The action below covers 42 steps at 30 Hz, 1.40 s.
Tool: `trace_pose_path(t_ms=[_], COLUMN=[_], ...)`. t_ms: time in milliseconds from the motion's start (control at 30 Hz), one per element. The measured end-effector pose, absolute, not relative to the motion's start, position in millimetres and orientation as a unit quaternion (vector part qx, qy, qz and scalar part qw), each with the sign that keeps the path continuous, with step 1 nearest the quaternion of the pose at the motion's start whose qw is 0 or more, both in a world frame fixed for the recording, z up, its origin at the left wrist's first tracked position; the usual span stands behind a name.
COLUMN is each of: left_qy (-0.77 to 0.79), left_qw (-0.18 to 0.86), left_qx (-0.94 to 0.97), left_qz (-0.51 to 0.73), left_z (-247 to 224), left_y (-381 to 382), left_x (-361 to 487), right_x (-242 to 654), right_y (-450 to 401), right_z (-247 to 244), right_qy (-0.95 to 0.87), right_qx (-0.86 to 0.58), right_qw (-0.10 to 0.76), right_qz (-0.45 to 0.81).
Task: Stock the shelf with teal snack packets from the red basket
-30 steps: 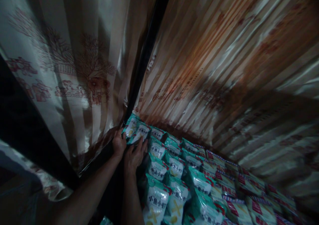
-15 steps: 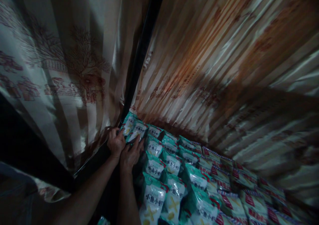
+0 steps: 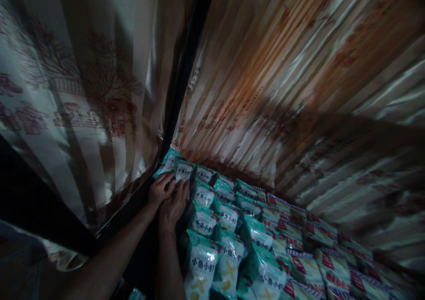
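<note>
In the far corner of the display, a teal-and-white snack bag (image 3: pixel 184 171) leans among its row, its lower part covered by my hands. My left hand (image 3: pixel 160 191) has its fingers curled at that bag's lower left edge, and the grip is partly hidden. Close beside it, my right hand (image 3: pixel 173 206) lies with fingers stretched up against the bag's lower front; its thumb is out of sight. Another teal bag (image 3: pixel 169 160) stands behind, right in the corner.
Rows of matching teal bags (image 3: pixel 203 260) fill the area to the right. Beyond them are red-and-cream packets (image 3: pixel 303 267) with striped tops. A dark post (image 3: pixel 186 61) rises at the corner, between printed, pleated curtains (image 3: pixel 99 92). The light is dim.
My left hand has moved right, from the corner bag to the lower edge of the neighbouring bag, closer to my right hand. The right hand has shifted only slightly.
</note>
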State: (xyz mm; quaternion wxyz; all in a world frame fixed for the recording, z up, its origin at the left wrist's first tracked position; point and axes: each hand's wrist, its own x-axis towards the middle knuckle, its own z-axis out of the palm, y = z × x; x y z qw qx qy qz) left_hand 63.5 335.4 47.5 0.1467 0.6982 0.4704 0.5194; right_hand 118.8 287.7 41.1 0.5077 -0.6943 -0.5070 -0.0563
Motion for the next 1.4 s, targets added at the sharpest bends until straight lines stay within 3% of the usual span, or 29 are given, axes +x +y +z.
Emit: trace_pose_path(t_ms=[1067, 1400], left_qy=[0.504, 0.458], left_qw=[0.150, 0.081], left_qx=[0.724, 0.769], left_qz=[0.446, 0.439], left_z=[32.1, 33.0], left_y=[342.3, 340.7], left_x=[63.5, 60.0], right_x=[116.0, 116.1], right_y=[278.7, 281.7], right_z=[46.4, 44.9], right_qy=[-0.526, -0.519], right_qx=[-0.705, -0.698], right_qw=[0.474, 0.493], right_qz=[-0.028, -0.014])
